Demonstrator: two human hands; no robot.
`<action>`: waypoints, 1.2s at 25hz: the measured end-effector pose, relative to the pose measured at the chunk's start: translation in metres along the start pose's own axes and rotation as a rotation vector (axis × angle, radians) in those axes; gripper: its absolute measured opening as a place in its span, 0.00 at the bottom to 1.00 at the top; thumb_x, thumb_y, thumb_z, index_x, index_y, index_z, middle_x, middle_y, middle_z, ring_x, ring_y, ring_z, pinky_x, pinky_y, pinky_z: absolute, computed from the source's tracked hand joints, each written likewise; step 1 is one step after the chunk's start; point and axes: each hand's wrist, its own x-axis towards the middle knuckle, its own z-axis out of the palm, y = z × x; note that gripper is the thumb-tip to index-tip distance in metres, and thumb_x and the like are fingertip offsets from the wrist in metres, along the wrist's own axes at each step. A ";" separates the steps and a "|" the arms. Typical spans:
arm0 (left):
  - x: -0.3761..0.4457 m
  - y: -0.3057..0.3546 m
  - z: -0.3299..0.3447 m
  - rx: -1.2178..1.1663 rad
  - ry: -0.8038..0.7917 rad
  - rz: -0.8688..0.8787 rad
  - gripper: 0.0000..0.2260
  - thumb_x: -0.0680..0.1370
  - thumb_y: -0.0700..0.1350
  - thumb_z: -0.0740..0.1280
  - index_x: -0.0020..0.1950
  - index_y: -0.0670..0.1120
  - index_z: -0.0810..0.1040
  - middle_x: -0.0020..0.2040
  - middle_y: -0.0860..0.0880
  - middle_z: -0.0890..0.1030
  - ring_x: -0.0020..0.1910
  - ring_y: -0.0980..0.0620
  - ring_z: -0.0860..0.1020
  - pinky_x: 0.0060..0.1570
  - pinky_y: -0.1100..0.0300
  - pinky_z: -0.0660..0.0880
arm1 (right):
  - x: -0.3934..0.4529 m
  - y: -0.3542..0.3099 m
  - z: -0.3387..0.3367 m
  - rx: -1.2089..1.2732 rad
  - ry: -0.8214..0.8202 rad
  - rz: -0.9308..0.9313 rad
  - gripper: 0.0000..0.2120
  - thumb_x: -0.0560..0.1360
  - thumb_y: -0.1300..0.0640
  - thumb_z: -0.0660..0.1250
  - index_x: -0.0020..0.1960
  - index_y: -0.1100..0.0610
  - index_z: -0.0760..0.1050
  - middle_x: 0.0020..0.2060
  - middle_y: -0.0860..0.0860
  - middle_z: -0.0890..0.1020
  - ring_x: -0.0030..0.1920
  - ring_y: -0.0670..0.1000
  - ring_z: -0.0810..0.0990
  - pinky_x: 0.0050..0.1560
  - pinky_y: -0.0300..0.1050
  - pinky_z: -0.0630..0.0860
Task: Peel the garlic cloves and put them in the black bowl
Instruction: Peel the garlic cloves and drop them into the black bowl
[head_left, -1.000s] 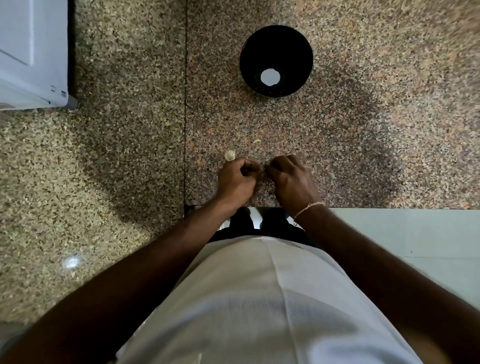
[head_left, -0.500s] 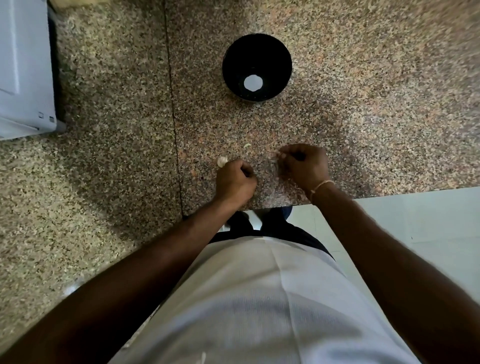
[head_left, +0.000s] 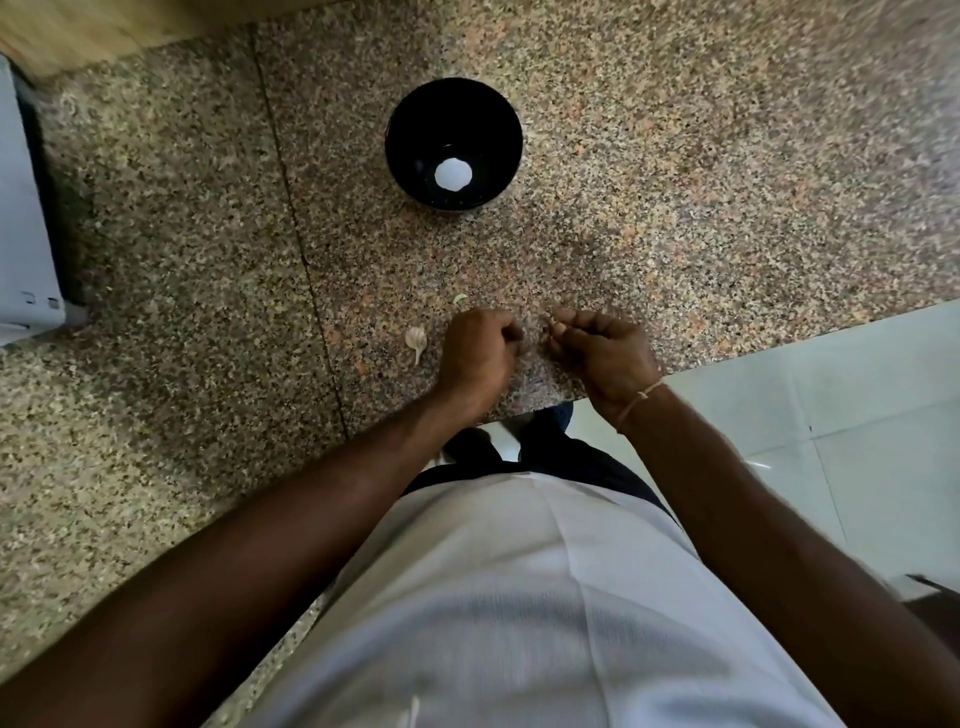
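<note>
Head view, looking down. Far from the body, a round glossy black bowl (head_left: 453, 143) on the counter, a bright white patch at its bottom; whether reflection or content, impossible to tell. At the left edge, a pale grey box-shaped appliance (head_left: 23, 249) with a dark gap beside it. Along the top left, a blurred strip of light wood (head_left: 104, 26). Low in the frame, a white shirt (head_left: 519, 597) and both forearms covering the near counter edge.

Speckled brown-and-pink granite countertop (head_left: 701, 208) with a dark seam running down the left half; glossy white floor tiles (head_left: 831, 415) at the lower right.

One unpeeled whitish garlic clove (head_left: 416, 340) with a thin tail lying on the stone just left of the left hand (head_left: 475, 353), not touching it. A small pale scrap of garlic skin (head_left: 460, 299) just beyond the knuckles. Left hand curled tight, contents hidden. Right hand (head_left: 605, 351), thin thread bracelet (head_left: 641, 400) at the wrist, fingertips pinched together on something tiny; what exactly, impossible to tell. Bowl well apart from both hands.
</note>
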 end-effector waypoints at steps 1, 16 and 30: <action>-0.001 0.000 0.000 0.001 -0.002 0.013 0.05 0.76 0.38 0.77 0.45 0.47 0.86 0.40 0.56 0.83 0.34 0.67 0.74 0.31 0.76 0.66 | -0.002 0.000 0.000 0.005 0.005 -0.011 0.06 0.78 0.72 0.68 0.51 0.64 0.81 0.40 0.56 0.82 0.37 0.49 0.81 0.40 0.38 0.81; -0.125 0.028 0.049 -0.835 0.648 -0.484 0.03 0.76 0.37 0.77 0.47 0.40 0.85 0.39 0.46 0.86 0.34 0.59 0.79 0.40 0.61 0.78 | -0.001 -0.021 -0.003 -0.263 -0.733 0.291 0.09 0.80 0.72 0.63 0.48 0.62 0.77 0.44 0.53 0.81 0.45 0.47 0.82 0.49 0.38 0.81; -0.360 0.094 0.213 -1.700 1.424 -0.869 0.04 0.77 0.31 0.73 0.46 0.38 0.83 0.37 0.45 0.84 0.36 0.47 0.82 0.44 0.57 0.82 | -0.150 0.116 -0.090 -0.883 -1.139 0.550 0.08 0.77 0.74 0.67 0.50 0.64 0.82 0.44 0.56 0.85 0.46 0.50 0.85 0.50 0.39 0.82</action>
